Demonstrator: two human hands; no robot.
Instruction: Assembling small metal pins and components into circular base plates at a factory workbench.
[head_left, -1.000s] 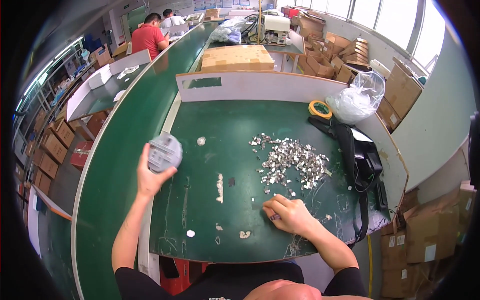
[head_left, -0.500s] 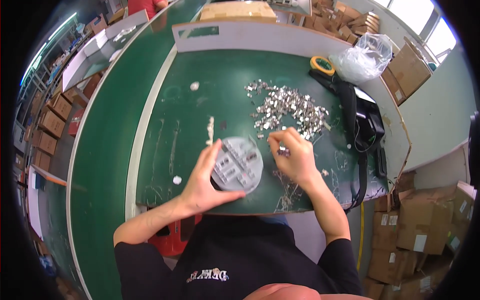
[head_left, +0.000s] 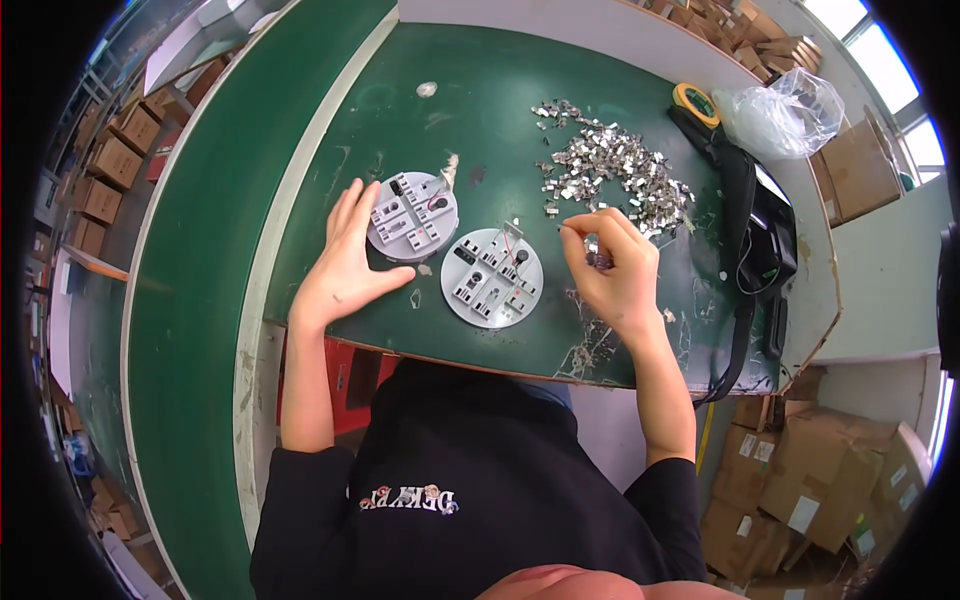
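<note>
Two round grey plastic discs with raised slots and dark parts lie on the green table. The left disc [head_left: 408,222] looks thicker at its edge, perhaps stacked. The other disc [head_left: 492,280] lies nearer to me and to the right, with a thin red wire near its top. My left hand [head_left: 345,265] is spread around the left disc's outer edge, fingertips at the rim and thumb apart. My right hand [head_left: 618,268] is curled beside the nearer disc, holding small shiny metal pieces [head_left: 597,252] in its palm; thumb and index finger are pinched together.
A pile of small metal pieces [head_left: 615,170] spreads beyond my right hand. At the right stand a yellow tape roll [head_left: 696,104], a clear plastic bag [head_left: 785,115] and a black bag [head_left: 755,230] with a strap. Cardboard boxes [head_left: 830,470] stack beside the table.
Only one disc showed earlier, by my left hand; now two lie apart. My left hand has moved left and away from me, opening wider. My right hand remains curled. The view has shifted.
</note>
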